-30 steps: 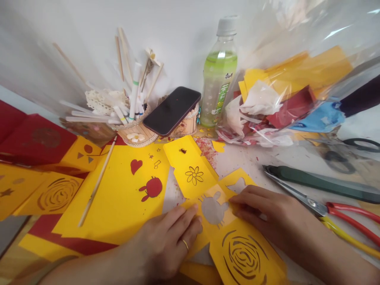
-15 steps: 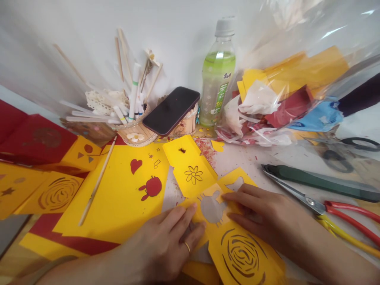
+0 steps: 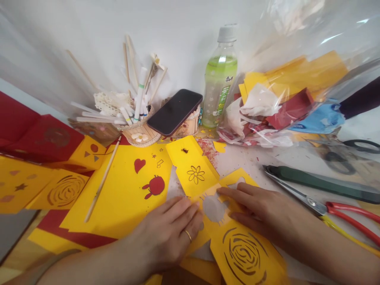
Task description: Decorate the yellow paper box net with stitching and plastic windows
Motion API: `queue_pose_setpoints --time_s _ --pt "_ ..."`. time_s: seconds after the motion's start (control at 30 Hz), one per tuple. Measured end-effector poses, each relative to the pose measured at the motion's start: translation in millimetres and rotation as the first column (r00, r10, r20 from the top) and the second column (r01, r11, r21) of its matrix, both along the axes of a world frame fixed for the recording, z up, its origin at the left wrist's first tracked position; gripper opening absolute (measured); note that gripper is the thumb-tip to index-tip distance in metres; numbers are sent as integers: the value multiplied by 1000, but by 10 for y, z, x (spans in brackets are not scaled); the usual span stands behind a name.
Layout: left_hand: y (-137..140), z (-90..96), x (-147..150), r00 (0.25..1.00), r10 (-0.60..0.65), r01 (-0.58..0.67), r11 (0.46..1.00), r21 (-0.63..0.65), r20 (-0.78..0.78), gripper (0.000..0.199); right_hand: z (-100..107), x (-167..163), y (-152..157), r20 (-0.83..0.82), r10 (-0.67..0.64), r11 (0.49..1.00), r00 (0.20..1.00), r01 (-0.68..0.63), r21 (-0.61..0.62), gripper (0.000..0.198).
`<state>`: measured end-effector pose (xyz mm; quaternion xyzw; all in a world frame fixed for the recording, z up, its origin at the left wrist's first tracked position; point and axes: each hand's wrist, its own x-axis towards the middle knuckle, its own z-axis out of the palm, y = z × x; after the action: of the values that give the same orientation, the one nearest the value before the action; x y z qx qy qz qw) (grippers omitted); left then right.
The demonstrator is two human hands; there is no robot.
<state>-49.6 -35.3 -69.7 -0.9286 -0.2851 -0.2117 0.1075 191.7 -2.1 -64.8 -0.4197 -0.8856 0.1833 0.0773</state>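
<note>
A yellow paper cut-out (image 3: 218,253) lies before me, with a swirling rose pattern in its lower panel and an animal-shaped opening above. My left hand (image 3: 175,229), with a ring on one finger, rests at the left edge of that opening, fingers stretched over the paper. On the other side, my right hand (image 3: 261,208) presses the paper with its fingers apart. Grey shows through the opening. Just beyond, another yellow panel (image 3: 185,180) bears a flower outline and a small dark cut mark. A wider yellow sheet (image 3: 118,202) to the left has red heart and rabbit shapes.
A thin wooden stick (image 3: 102,180) lies on the left sheet. Red-and-yellow scissors (image 3: 314,206) and a dark green cutter (image 3: 320,184) are at right. Behind stand a phone (image 3: 175,113), a drink bottle (image 3: 221,79), a pen holder (image 3: 141,134) and a plastic bag of scraps (image 3: 267,111).
The view has shifted slightly, so most things sit a little further right and lower. My right fingertips have slid slightly left over the animal-shaped opening; both hands stay on the paper.
</note>
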Motion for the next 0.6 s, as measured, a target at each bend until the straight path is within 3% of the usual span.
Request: queue_pose_setpoints --time_s 0.13,0.37,0.6 --pt "59 -20 -14 997 -17 16 1000 11 82 26 61 -19 25 30 11 998 1000 -9 -61 39" --pt "121 -28 -55 996 -59 55 997 -53 -67 20 72 -54 75 120 79 996 990 -73 -55 49" --pt "246 57 -156 994 -97 78 958 -276 -54 23 102 -57 94 111 92 989 989 -78 -125 48"
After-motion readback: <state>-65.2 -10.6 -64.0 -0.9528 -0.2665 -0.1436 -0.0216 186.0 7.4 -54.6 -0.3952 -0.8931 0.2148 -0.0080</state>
